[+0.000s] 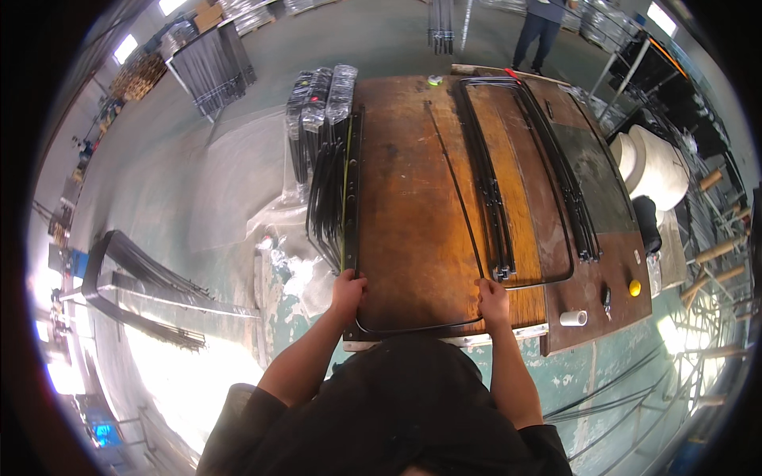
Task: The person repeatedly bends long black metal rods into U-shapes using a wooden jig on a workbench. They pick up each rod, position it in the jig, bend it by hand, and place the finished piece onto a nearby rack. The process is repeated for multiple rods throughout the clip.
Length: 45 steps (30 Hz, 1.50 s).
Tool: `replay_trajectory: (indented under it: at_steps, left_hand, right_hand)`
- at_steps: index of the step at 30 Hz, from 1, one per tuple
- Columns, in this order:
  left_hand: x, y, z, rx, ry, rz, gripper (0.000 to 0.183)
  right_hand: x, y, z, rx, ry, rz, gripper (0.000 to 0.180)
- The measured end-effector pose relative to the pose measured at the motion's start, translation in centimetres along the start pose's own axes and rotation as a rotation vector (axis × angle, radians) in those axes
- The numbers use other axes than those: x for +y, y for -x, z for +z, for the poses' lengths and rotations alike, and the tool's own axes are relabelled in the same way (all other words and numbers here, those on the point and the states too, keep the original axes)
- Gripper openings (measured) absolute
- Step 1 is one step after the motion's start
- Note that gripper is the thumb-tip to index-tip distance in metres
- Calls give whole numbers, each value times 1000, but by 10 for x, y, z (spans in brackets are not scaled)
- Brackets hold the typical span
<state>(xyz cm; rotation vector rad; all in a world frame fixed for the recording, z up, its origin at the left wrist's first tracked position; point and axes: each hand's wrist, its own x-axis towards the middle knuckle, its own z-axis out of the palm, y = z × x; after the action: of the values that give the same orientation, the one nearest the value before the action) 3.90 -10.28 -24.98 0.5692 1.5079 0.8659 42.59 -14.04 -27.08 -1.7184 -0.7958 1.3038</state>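
A thin black U-shaped rod (pixel 417 329) lies at the near edge of the wooden worktable (pixel 411 238), its curved end towards me. My left hand (pixel 349 294) grips its left side beside a dark metal strip with holes (pixel 352 178), along which a yellow-green line runs. My right hand (pixel 493 299) grips its right side, which slants away to the far part of the table. Just beyond my right hand, another bent black rod (pixel 536 282) crosses the table near the ends of a bundle of black rods (pixel 485 160). Whether the two rods touch is unclear.
Plastic-wrapped black rod bundles (pixel 324 98) stand left of the table. On its right lie a second rod bundle (pixel 565 172), a white roll (pixel 573 318), a yellow round object (pixel 634 288) and a small dark tool (pixel 606 298). A person (pixel 539 33) stands beyond the far edge.
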Motion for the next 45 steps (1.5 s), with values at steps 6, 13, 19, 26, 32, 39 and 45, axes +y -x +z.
replay_trajectory:
  at_steps: [6,13,19,26,32,39,45]
  left_hand:
    - [11,2,-5,9,68,-30,11]
    - [22,-16,-18,-81,173,-129,15]
    - [59,-36,-30,-143,380,-176,15]
    - [108,-31,-21,-195,306,-114,16]
    - [145,-28,-29,-303,425,-157,22]
    - [194,-37,-1,-162,457,22,14]
    - [215,7,31,-84,292,261,13]
  right_hand:
    - [-33,4,5,-47,-60,75,34]
    - [-53,9,8,-53,-21,48,33]
    - [-78,-1,7,-87,-94,43,28]
    - [-104,-14,21,11,96,-199,30]
    - [-102,40,6,-4,-34,-205,29]
    - [-127,81,12,39,-97,-237,25]
    - [-213,31,-10,-182,88,-345,37]
